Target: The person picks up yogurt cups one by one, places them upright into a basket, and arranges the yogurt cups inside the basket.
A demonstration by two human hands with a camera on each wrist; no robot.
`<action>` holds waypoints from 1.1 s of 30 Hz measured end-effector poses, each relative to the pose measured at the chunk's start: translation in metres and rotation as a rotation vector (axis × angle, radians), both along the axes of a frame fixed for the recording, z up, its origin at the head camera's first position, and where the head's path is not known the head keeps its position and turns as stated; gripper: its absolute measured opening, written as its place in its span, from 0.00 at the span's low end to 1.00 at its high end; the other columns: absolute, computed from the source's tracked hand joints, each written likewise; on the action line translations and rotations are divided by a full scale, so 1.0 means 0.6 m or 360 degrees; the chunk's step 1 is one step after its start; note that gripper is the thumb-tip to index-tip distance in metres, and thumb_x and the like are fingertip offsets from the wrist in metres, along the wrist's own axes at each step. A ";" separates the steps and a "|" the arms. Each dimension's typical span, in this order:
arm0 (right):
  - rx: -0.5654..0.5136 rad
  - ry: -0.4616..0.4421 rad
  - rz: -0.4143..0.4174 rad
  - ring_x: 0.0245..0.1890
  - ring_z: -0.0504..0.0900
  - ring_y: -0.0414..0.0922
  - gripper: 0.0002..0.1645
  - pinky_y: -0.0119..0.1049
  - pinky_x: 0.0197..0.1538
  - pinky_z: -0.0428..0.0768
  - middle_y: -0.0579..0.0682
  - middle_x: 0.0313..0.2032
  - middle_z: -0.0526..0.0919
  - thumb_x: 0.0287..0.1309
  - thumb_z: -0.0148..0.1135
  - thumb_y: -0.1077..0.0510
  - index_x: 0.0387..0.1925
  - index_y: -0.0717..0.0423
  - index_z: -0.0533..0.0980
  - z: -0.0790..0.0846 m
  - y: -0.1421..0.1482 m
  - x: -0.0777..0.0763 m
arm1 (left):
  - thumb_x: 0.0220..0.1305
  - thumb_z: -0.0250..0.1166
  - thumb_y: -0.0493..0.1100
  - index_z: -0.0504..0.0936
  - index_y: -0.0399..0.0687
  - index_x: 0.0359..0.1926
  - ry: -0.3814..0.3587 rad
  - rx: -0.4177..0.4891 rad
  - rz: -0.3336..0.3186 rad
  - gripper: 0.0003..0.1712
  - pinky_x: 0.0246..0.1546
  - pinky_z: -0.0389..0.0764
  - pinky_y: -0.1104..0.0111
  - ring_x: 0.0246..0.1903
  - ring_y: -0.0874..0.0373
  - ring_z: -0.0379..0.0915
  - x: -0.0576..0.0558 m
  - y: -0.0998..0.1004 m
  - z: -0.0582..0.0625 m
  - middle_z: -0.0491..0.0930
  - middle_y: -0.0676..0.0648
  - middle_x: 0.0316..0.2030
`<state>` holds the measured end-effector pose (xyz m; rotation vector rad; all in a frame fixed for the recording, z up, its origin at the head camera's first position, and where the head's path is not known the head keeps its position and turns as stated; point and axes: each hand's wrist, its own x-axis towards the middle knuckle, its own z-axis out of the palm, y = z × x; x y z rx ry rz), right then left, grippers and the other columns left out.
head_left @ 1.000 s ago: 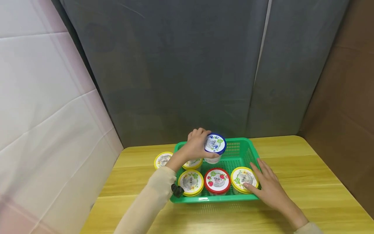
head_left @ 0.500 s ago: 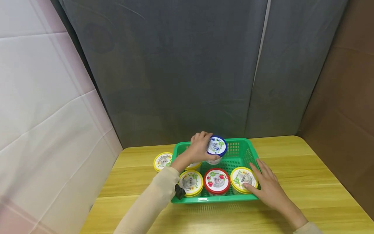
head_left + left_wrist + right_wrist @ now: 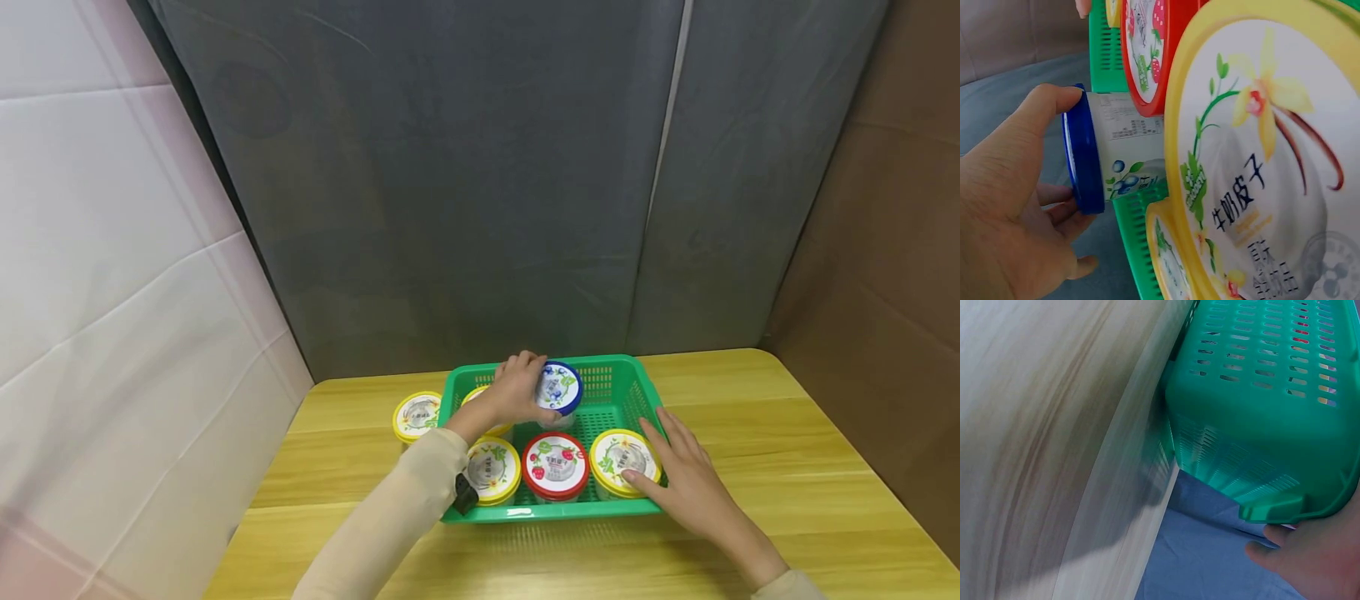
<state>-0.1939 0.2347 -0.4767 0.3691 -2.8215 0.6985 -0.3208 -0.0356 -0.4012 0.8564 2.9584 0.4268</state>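
Note:
My left hand (image 3: 513,393) grips a blue-lidded yogurt cup (image 3: 560,388) with blueberries printed on it. The cup is in the back part of a green plastic basket (image 3: 570,510); the left wrist view shows thumb and fingers around its lid. I cannot tell whether its base touches the basket floor. Along the basket's front stand a yellow-lidded cup (image 3: 492,472), a red-lidded cup (image 3: 557,465) and another yellow-lidded cup (image 3: 627,461). My left forearm partly hides one more yellow-lidded cup behind them. My right hand (image 3: 693,482) rests at the basket's right rim, fingers extended, thumb over the right cup's lid.
Outside the basket, just left of it, a yellow-lidded cup (image 3: 417,415) stands on the wooden table (image 3: 330,475). A dark grey cloth (image 3: 450,183) rises behind the table, with a pale panel at left and a brown one at right.
My left hand has lowered the blue-lidded yogurt cup further into the back of the basket, moving slightly rightward. The right hand has stayed at the rim.

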 end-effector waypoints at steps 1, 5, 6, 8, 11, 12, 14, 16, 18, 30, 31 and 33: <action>-0.0001 0.0000 0.0001 0.74 0.52 0.66 0.50 0.77 0.63 0.58 0.64 0.76 0.51 0.61 0.59 0.32 0.74 0.56 0.60 0.000 0.000 0.000 | 0.50 0.74 0.63 0.59 0.41 0.74 -0.0014 -0.0012 0.0003 0.58 0.67 0.64 0.49 0.62 0.48 0.62 0.000 0.000 -0.001 0.65 0.42 0.67; -0.0007 -0.0007 0.0000 0.74 0.52 0.66 0.50 0.77 0.64 0.58 0.64 0.76 0.51 0.61 0.60 0.32 0.74 0.56 0.60 0.000 -0.001 0.000 | 0.50 0.75 0.63 0.61 0.41 0.73 -0.0076 -0.0028 0.0011 0.57 0.68 0.63 0.48 0.63 0.47 0.64 0.001 0.000 -0.004 0.66 0.41 0.66; -0.0010 -0.0010 0.0000 0.74 0.52 0.66 0.50 0.77 0.64 0.57 0.64 0.76 0.51 0.61 0.60 0.32 0.74 0.56 0.60 0.000 -0.001 0.000 | 0.50 0.75 0.63 0.61 0.41 0.73 -0.0088 -0.0034 0.0015 0.56 0.69 0.63 0.48 0.63 0.48 0.65 0.001 0.000 -0.005 0.67 0.41 0.65; -0.0013 -0.0014 -0.0002 0.74 0.51 0.66 0.50 0.77 0.64 0.57 0.64 0.76 0.51 0.61 0.60 0.32 0.74 0.56 0.59 0.000 -0.002 0.000 | 0.50 0.74 0.63 0.62 0.41 0.72 -0.0105 -0.0038 0.0026 0.56 0.70 0.63 0.49 0.62 0.48 0.66 0.001 -0.001 -0.008 0.68 0.42 0.64; -0.0011 -0.0018 -0.0004 0.74 0.51 0.66 0.50 0.77 0.64 0.57 0.64 0.77 0.51 0.61 0.59 0.32 0.74 0.56 0.59 0.000 -0.002 -0.001 | 0.50 0.74 0.63 0.62 0.40 0.72 -0.0119 -0.0048 0.0029 0.56 0.69 0.65 0.52 0.60 0.49 0.67 -0.001 -0.002 -0.012 0.69 0.42 0.62; -0.0011 -0.0018 -0.0004 0.74 0.51 0.66 0.50 0.77 0.64 0.57 0.64 0.77 0.51 0.61 0.59 0.32 0.74 0.56 0.59 0.000 -0.002 -0.001 | 0.50 0.74 0.63 0.62 0.41 0.72 -0.0125 -0.0051 0.0031 0.56 0.68 0.67 0.53 0.60 0.50 0.67 -0.002 -0.002 -0.013 0.69 0.42 0.62; -0.0009 -0.0019 -0.0005 0.74 0.52 0.66 0.50 0.77 0.64 0.58 0.64 0.77 0.51 0.61 0.59 0.32 0.74 0.56 0.59 0.001 -0.001 0.000 | 0.50 0.74 0.63 0.61 0.41 0.73 -0.0142 -0.0056 0.0033 0.57 0.67 0.69 0.54 0.60 0.49 0.68 -0.003 -0.003 -0.016 0.69 0.42 0.62; -0.0008 -0.0020 -0.0004 0.74 0.52 0.66 0.50 0.77 0.64 0.58 0.64 0.77 0.51 0.61 0.59 0.32 0.74 0.56 0.60 0.002 -0.001 0.000 | 0.51 0.74 0.63 0.60 0.41 0.74 -0.0163 -0.0068 0.0036 0.57 0.67 0.70 0.55 0.62 0.49 0.67 -0.003 -0.002 -0.017 0.69 0.41 0.63; -0.0011 -0.0022 -0.0003 0.74 0.52 0.67 0.50 0.77 0.64 0.58 0.64 0.77 0.51 0.61 0.59 0.32 0.74 0.56 0.60 0.002 -0.002 0.000 | 0.51 0.74 0.64 0.58 0.43 0.75 -0.0177 -0.0083 0.0039 0.58 0.68 0.69 0.55 0.64 0.48 0.66 -0.003 -0.002 -0.018 0.68 0.41 0.65; -0.0021 -0.0013 0.0005 0.74 0.52 0.66 0.50 0.77 0.63 0.58 0.63 0.77 0.51 0.61 0.59 0.32 0.75 0.55 0.59 -0.001 -0.002 -0.001 | 0.55 0.71 0.65 0.53 0.45 0.77 -0.0250 -0.0162 0.0046 0.58 0.73 0.63 0.53 0.70 0.45 0.61 -0.002 -0.004 -0.020 0.64 0.40 0.70; -0.0022 -0.0012 0.0006 0.74 0.52 0.66 0.50 0.77 0.63 0.58 0.63 0.77 0.51 0.61 0.59 0.33 0.75 0.55 0.59 -0.001 -0.002 -0.001 | 0.55 0.70 0.65 0.53 0.46 0.77 -0.0258 -0.0163 0.0050 0.58 0.73 0.63 0.53 0.71 0.45 0.60 -0.002 -0.004 -0.021 0.63 0.40 0.70; -0.0025 -0.0012 0.0007 0.74 0.51 0.66 0.50 0.76 0.63 0.58 0.63 0.77 0.51 0.61 0.59 0.32 0.75 0.55 0.59 -0.001 -0.003 0.000 | 0.55 0.70 0.65 0.53 0.46 0.77 -0.0266 -0.0169 0.0059 0.58 0.73 0.63 0.53 0.71 0.45 0.60 -0.002 -0.005 -0.022 0.63 0.40 0.70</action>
